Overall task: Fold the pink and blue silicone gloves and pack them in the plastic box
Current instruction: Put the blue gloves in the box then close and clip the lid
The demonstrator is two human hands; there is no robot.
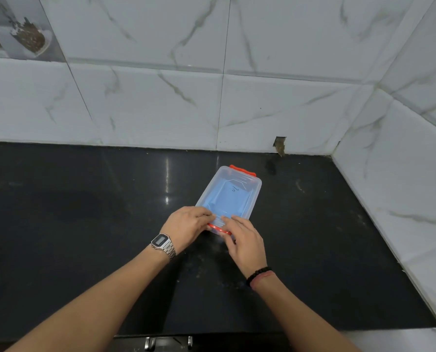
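Note:
A clear plastic box with a lid on top and red-orange clasps at both short ends lies on the black counter, angled toward the back right. Something blue shows through the lid; no pink glove can be made out. My left hand, with a metal watch on the wrist, rests on the near left corner of the lid. My right hand, with a dark bead bracelet on the wrist, presses its fingers on the near end by the red clasp. Both hands touch the box's near end.
The black counter runs left and toward me. White marble-patterned tiled walls stand behind and to the right, meeting in a corner at the back right. A small hole in the wall sits just beyond the box.

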